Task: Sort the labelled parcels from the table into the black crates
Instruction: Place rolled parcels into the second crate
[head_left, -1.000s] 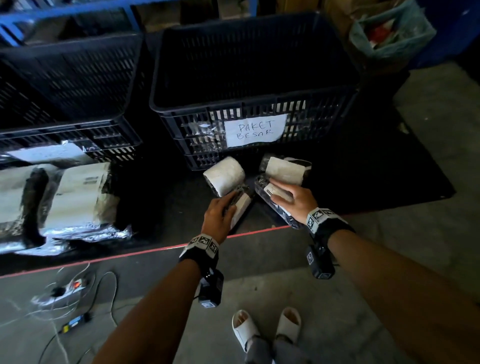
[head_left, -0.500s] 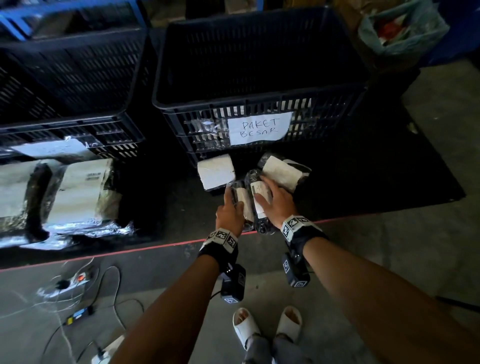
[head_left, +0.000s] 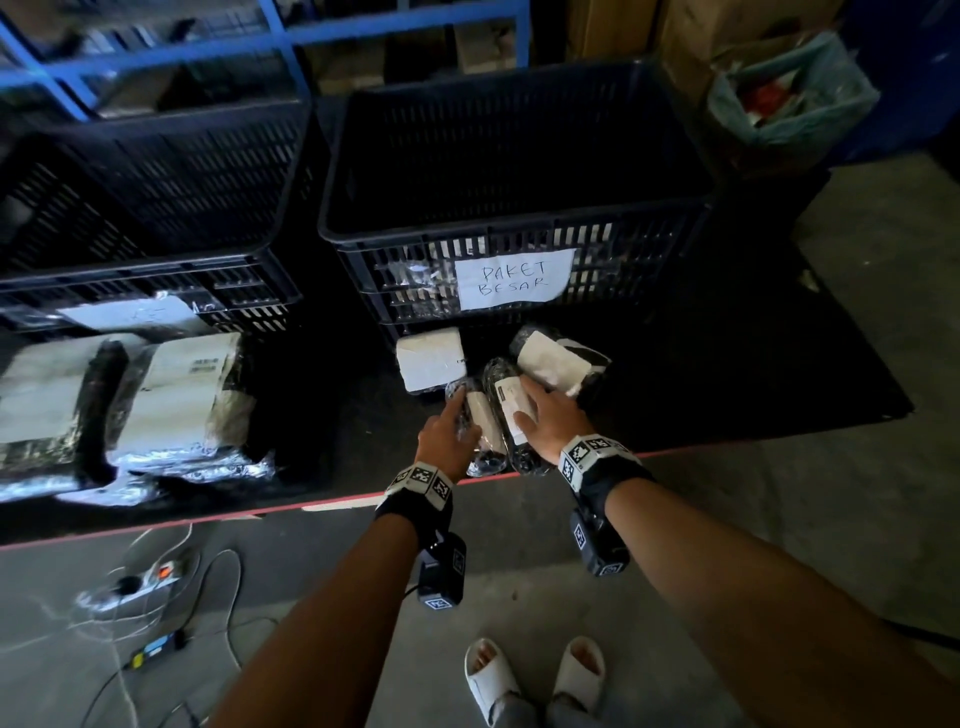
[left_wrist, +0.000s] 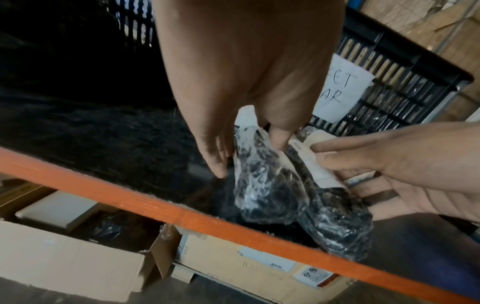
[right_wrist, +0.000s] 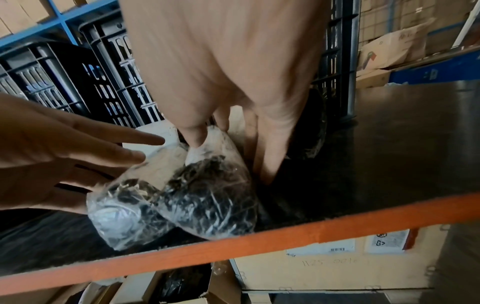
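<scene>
Parcels first: two small dark ones in clear wrap, lying side by side and touching, right at the front edge of the table. Had the left hand laid on the left parcel, fingers pretty much straight down its outer side, thumb resting on the wrap, nothing really curled round it. Same deal with the right hand on the right parcel: flat, spread fingers across its white label. Spotted two more just behind those, a white parcel and a dark labelled parcel, sitting up against the black crate with the "PAKET BESAR" sign. Couldn't make out much inside it, just bits of wrap through the slots. Also had a second crate off to the left, with two big parcels in silvery wrap lying in front of it.
</scene>
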